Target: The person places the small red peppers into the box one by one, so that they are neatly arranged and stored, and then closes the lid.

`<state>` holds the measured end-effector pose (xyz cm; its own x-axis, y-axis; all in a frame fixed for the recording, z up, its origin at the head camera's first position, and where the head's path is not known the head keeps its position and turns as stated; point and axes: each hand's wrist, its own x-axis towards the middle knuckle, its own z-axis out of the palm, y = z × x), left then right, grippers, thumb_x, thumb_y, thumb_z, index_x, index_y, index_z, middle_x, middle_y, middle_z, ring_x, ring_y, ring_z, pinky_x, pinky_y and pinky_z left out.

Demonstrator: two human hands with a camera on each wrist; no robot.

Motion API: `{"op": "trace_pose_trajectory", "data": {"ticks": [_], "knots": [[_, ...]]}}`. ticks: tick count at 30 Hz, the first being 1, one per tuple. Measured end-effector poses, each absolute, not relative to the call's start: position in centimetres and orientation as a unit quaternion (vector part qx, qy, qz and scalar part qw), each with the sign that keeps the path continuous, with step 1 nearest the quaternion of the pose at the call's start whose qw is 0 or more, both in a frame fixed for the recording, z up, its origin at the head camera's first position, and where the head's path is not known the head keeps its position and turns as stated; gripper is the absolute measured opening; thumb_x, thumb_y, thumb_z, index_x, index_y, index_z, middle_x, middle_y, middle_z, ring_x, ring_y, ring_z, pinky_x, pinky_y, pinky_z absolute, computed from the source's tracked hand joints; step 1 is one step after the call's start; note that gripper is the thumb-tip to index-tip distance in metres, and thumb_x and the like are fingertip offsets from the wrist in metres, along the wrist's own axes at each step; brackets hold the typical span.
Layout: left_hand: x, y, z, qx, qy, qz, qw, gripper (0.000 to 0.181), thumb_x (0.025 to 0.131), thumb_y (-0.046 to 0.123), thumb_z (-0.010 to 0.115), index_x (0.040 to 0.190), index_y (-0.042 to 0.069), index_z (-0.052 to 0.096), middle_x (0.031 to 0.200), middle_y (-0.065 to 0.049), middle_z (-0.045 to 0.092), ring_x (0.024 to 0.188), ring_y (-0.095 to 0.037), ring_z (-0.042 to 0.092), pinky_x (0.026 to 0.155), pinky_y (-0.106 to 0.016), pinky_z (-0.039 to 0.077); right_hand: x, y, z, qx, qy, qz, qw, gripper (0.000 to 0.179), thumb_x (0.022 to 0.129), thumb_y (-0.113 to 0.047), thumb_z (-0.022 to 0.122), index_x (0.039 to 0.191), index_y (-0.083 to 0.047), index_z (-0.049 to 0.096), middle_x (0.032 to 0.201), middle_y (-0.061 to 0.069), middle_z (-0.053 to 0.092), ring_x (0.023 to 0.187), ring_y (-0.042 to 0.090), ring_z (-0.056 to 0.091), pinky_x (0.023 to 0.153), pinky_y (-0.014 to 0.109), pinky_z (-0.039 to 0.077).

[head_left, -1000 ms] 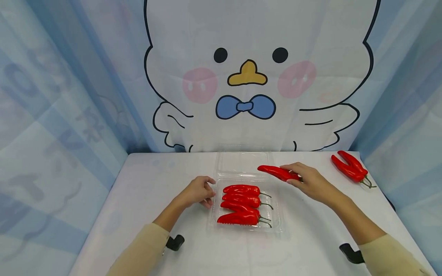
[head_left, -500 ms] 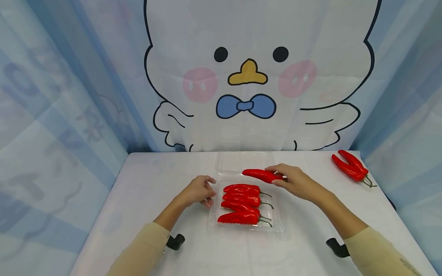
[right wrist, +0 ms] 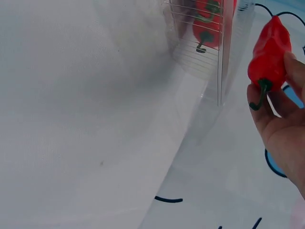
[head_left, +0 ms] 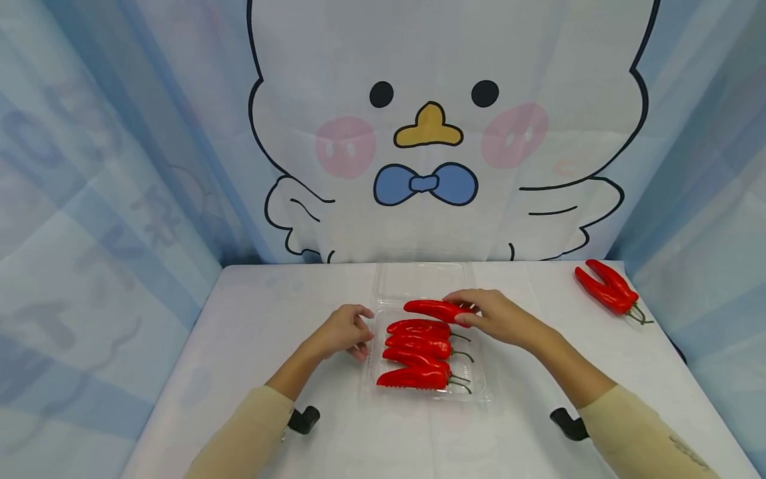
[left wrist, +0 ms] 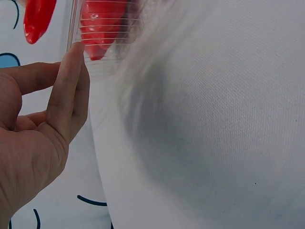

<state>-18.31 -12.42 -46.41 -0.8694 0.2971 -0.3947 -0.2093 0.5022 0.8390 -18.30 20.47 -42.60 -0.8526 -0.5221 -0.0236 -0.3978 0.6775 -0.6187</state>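
A clear plastic clamshell box lies on the table with its lid folded back. Several red peppers lie in it side by side, stems to the right. Above the box's back part, my right hand grips another red pepper between thumb and fingers. The right wrist view shows this pepper with its green stem hanging toward the palm. At the box's left side is my left hand, its fingers loosely bent and holding nothing. A fingertip appears to touch the box's wall in the left wrist view.
Two more red peppers lie together at the table's back right corner. A curtain with a cartoon figure hangs right behind the table's back edge. Blue and white cloth closes off both sides.
My right hand has carried its pepper leftward and slightly lower, from right of the lid to over the box's back end. The left hand and the boxed peppers have stayed in place.
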Motion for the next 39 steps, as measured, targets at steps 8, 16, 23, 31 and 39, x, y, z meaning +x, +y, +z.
{"op": "trace_pose_trajectory", "data": {"ticks": [8, 16, 23, 31, 39], "knots": [[-18.4, -12.4, -46.5, 0.021, 0.829, 0.498, 0.253, 0.044, 0.096, 0.004, 0.069, 0.138, -0.001, 0.055, 0.090, -0.014, 0.066, 0.062, -0.020, 0.070, 0.059, -0.031, 0.064, -18.5, 19.8, -43.0, -0.267, 0.898, -0.326, 0.125, 0.039, 0.098, -0.014, 0.071, 0.136, -0.008, 0.066, 0.121, 0.007, 0.074, 0.104, 0.020, 0.070, 0.084, 0.028, 0.064], [-18.2, -12.4, -46.4, 0.020, 0.830, 0.497, 0.252, 0.044, 0.096, 0.004, 0.069, 0.138, -0.001, 0.055, 0.089, -0.014, 0.065, 0.061, -0.020, 0.069, 0.060, -0.031, 0.064, -18.8, 19.3, -43.3, -0.273, 0.897, -0.320, 0.133, 0.037, 0.099, -0.017, 0.069, 0.135, -0.010, 0.067, 0.121, 0.005, 0.074, 0.106, 0.019, 0.071, 0.088, 0.031, 0.064], [-18.2, -12.5, -46.3, 0.024, 0.827, 0.501, 0.253, 0.043, 0.096, 0.003, 0.068, 0.137, -0.002, 0.055, 0.089, -0.014, 0.066, 0.061, -0.020, 0.069, 0.059, -0.031, 0.064, -18.9, 18.8, -43.7, -0.273, 0.897, -0.313, 0.150, 0.037, 0.101, -0.018, 0.067, 0.137, -0.011, 0.066, 0.123, 0.005, 0.074, 0.103, 0.016, 0.070, 0.089, 0.031, 0.064], [-18.2, -12.5, -46.3, 0.029, 0.826, 0.502, 0.254, 0.044, 0.096, 0.003, 0.067, 0.138, -0.003, 0.054, 0.088, -0.014, 0.066, 0.060, -0.019, 0.069, 0.059, -0.031, 0.064, -18.8, 18.3, -43.8, -0.286, 0.894, -0.309, 0.156, 0.037, 0.101, -0.018, 0.066, 0.137, -0.009, 0.065, 0.120, 0.004, 0.074, 0.097, 0.012, 0.069, 0.086, 0.027, 0.063], [-18.3, -12.5, -46.5, 0.029, 0.827, 0.500, 0.253, 0.044, 0.096, 0.004, 0.068, 0.137, -0.002, 0.055, 0.088, -0.014, 0.066, 0.061, -0.020, 0.069, 0.059, -0.031, 0.064, -18.9, 18.0, -44.0, -0.296, 0.899, -0.294, 0.137, 0.034, 0.100, -0.020, 0.068, 0.133, -0.009, 0.069, 0.119, 0.007, 0.070, 0.099, 0.014, 0.065, 0.083, 0.025, 0.062]]}}
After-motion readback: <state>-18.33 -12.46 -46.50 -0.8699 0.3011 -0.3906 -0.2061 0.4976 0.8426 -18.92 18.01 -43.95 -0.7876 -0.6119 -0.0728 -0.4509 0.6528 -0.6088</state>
